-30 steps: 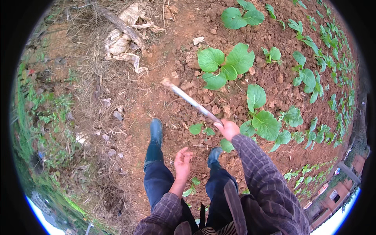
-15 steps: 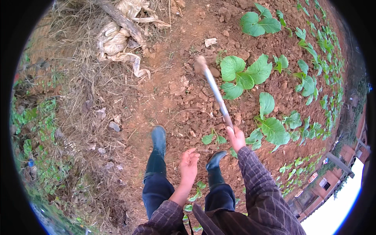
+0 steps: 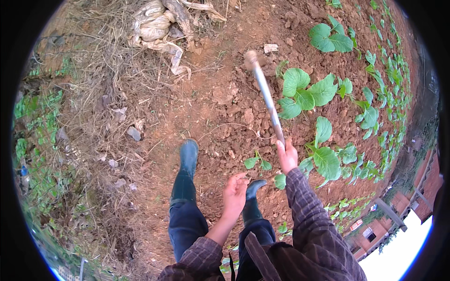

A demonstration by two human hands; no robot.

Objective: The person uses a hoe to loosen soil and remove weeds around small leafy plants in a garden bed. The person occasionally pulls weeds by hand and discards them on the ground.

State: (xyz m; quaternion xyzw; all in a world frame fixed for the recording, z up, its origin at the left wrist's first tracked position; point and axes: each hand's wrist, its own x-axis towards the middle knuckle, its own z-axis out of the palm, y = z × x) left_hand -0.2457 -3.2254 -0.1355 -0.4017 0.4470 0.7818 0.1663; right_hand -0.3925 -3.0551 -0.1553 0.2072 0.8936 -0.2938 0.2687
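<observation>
My right hand (image 3: 287, 157) is closed around the near end of a hoe (image 3: 267, 96). Its pale, worn handle slants away over the soil, and the far end is brown with earth. The blade's shape cannot be made out. Over the ground between my boots, my left hand (image 3: 234, 194) hangs loosely open with its fingers partly bent; I see nothing in it. A small green seedling (image 3: 257, 161) grows just beyond that hand. To the right of the handle stands a large leafy plant (image 3: 304, 98), with another broad-leaved plant (image 3: 326, 159) right of my right hand.
My green rubber boots (image 3: 188, 159) stand on reddish, cloddy soil (image 3: 225, 107). Dry grass (image 3: 108, 126) lies along the left, with a crumpled pale cloth or plastic (image 3: 152, 25) beside a branch (image 3: 180, 16). Rows of leafy plants run along the right, toward brick buildings (image 3: 403, 206).
My left hand has moved slightly forward and right. The hoe's far end shows a little farther right, its handle still in my right hand. The surrounding view has shifted a little.
</observation>
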